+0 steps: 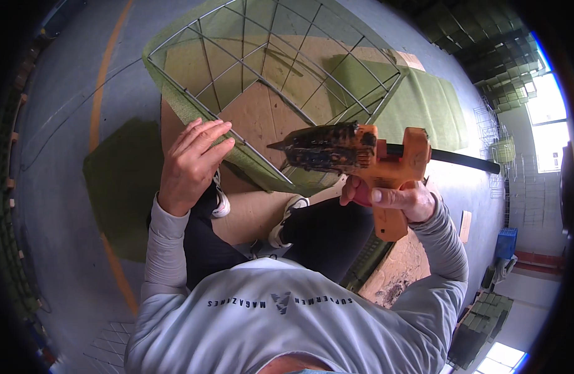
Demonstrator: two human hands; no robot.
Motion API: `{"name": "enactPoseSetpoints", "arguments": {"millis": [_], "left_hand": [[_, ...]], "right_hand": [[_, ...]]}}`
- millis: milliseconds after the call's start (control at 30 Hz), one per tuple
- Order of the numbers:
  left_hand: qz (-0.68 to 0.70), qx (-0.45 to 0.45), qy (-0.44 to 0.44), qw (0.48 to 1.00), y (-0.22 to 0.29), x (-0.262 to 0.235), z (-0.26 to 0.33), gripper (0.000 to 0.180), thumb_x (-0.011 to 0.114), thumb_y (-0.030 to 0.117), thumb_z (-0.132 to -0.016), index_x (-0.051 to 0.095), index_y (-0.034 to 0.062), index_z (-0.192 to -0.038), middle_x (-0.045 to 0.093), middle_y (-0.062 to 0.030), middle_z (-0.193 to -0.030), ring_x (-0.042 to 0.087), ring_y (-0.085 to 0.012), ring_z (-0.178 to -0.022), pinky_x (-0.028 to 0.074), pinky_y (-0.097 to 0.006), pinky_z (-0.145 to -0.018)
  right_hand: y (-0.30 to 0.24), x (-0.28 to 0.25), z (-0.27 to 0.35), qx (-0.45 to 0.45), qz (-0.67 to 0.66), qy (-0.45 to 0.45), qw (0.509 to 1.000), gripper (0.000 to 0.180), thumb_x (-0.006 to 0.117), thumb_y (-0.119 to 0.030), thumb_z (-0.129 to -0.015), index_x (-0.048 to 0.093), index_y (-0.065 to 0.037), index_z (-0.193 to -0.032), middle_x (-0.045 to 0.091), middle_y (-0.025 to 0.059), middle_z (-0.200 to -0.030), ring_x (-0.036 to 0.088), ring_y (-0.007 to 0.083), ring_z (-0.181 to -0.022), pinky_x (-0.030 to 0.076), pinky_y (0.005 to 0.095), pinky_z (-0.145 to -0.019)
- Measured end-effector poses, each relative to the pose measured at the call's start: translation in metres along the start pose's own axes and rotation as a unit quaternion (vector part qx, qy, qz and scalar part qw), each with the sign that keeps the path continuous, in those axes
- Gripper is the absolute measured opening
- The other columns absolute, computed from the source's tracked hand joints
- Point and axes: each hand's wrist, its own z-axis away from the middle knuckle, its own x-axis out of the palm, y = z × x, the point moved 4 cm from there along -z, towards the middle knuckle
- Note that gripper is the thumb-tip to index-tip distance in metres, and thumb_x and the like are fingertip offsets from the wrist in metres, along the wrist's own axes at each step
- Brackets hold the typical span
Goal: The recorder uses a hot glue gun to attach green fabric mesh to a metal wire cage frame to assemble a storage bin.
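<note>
While green mesh (pixel 186 107) on the wire frame (pixel 242 60), upper centre, is being touched by the left hand (pixel 198 153), any pinch hidden | the orange glue gun (pixel 393 173), centre right, is being gripped by the right hand (pixel 406 202) | mesh gluing is seemingly being prepared | nozzle (pixel 278 146) alignment is probably being called for.

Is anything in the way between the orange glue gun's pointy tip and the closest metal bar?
Nothing I can see. The nozzle of the glue gun shows just beside the near bar of the wire frame, though its height is unclear. The left hand is off to the left, at the green mesh.
</note>
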Motion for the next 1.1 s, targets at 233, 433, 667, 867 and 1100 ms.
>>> {"name": "enactPoseSetpoints", "arguments": {"millis": [233, 433, 667, 867, 1100], "left_hand": [[-0.045, -0.068, 0.022, 0.996, -0.009, -0.002, -0.002, 0.019, 0.063, -0.005, -0.069, 0.065, 0.0037, -0.085, 0.065, -0.0081, -0.107, 0.060, -0.0263, -0.104, 0.040, -0.045, -0.099], [-0.097, -0.133, 0.052, 0.985, -0.015, -0.006, 0.002, 0.020, 0.059, -0.009, -0.069, 0.064, 0.0061, -0.081, 0.066, -0.0044, -0.106, 0.060, -0.0229, -0.105, 0.034, -0.046, -0.103], [-0.076, -0.148, 0.063, 0.984, -0.022, -0.003, 0.004, 0.017, 0.065, -0.004, -0.068, 0.065, 0.0069, -0.081, 0.065, -0.0033, -0.105, 0.058, -0.0207, -0.107, 0.035, -0.046, -0.102], [-0.067, -0.154, 0.054, 0.984, -0.025, -0.004, 0.009, 0.022, 0.065, -0.005, -0.066, 0.066, 0.0075, -0.083, 0.064, -0.0029, -0.105, 0.058, -0.0204, -0.107, 0.036, -0.044, -0.101], [-0.057, -0.163, 0.077, 0.982, -0.027, -0.002, 0.008, 0.023, 0.066, -0.005, -0.065, 0.065, 0.0073, -0.084, 0.064, -0.0024, -0.104, 0.057, -0.0202, -0.107, 0.036, -0.044, -0.100]], "right_hand": [[0.004, 0.005, -0.031, 0.031, 0.070, -0.015, 0.997, 0.023, 0.069, -0.018, -0.084, 0.059, -0.001, -0.097, 0.063, 0.0062, -0.086, 0.061, 0.0150, -0.083, 0.049, 0.0271, -0.075], [0.003, 0.009, -0.044, 0.057, 0.091, -0.014, 0.994, 0.017, 0.065, -0.019, -0.086, 0.060, -0.003, -0.092, 0.063, 0.0041, -0.083, 0.058, 0.0108, -0.076, 0.046, 0.0244, -0.067], [0.004, 0.009, -0.054, 0.078, 0.061, 0.005, 0.995, 0.017, 0.065, -0.017, -0.086, 0.060, -0.002, -0.093, 0.063, 0.0046, -0.082, 0.059, 0.0117, -0.076, 0.047, 0.0262, -0.070], [0.003, 0.012, -0.059, 0.088, 0.053, 0.028, 0.994, 0.021, 0.064, -0.016, -0.086, 0.058, 0.000, -0.098, 0.063, 0.0061, -0.082, 0.062, 0.0146, -0.079, 0.048, 0.0277, -0.070], [0.005, 0.009, -0.065, 0.077, 0.068, 0.010, 0.995, 0.019, 0.064, -0.014, -0.085, 0.058, 0.000, -0.096, 0.062, 0.0074, -0.083, 0.063, 0.0157, -0.076, 0.049, 0.0273, -0.068]]}}
